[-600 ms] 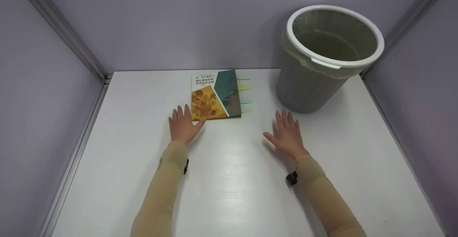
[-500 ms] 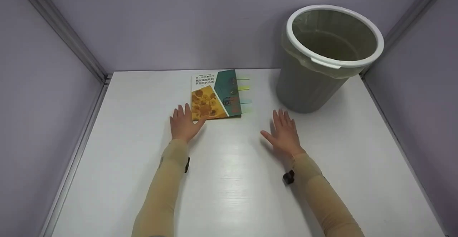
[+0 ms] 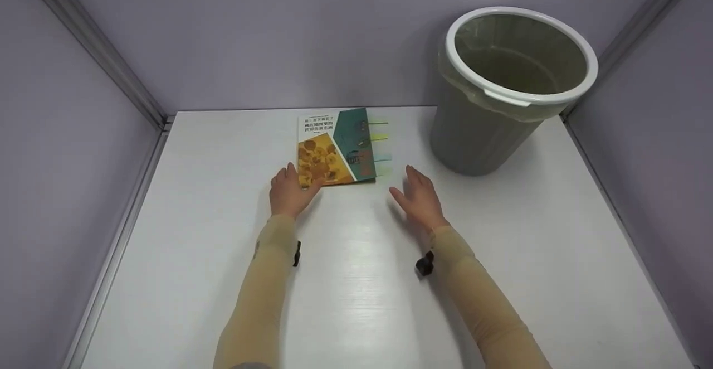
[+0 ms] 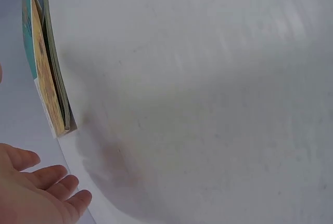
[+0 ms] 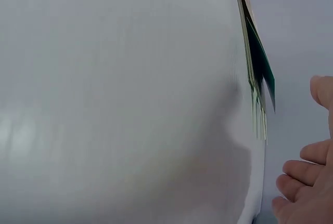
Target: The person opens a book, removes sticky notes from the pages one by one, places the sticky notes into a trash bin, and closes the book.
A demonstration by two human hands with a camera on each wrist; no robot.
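Note:
A thin book (image 3: 334, 149) with a white, yellow and teal cover lies on the white table, sunflowers printed on its front. Several coloured sticky tabs (image 3: 381, 137) stick out from its right edge. My left hand (image 3: 289, 195) is at the book's lower left corner, thumb overlapping the cover in the head view. To the right of the tabs, my right hand (image 3: 420, 200) hovers with thumb spread from relaxed fingers and nothing in it. In the left wrist view the book (image 4: 47, 63) is seen edge-on, its cover slightly lifted from the pages; the fingers (image 4: 52, 177) are loosely extended.
A grey trash bin (image 3: 484, 129) with a white rim and a liner stands at the back right of the table (image 3: 356, 302). Pale walls (image 3: 289, 34) rise behind and on both sides. A small dark device (image 3: 425, 264) is on the right wrist.
My right hand has moved left, away from the bin and closer to the tabs. My left hand has shifted slightly right against the book's corner. The book stays in place.

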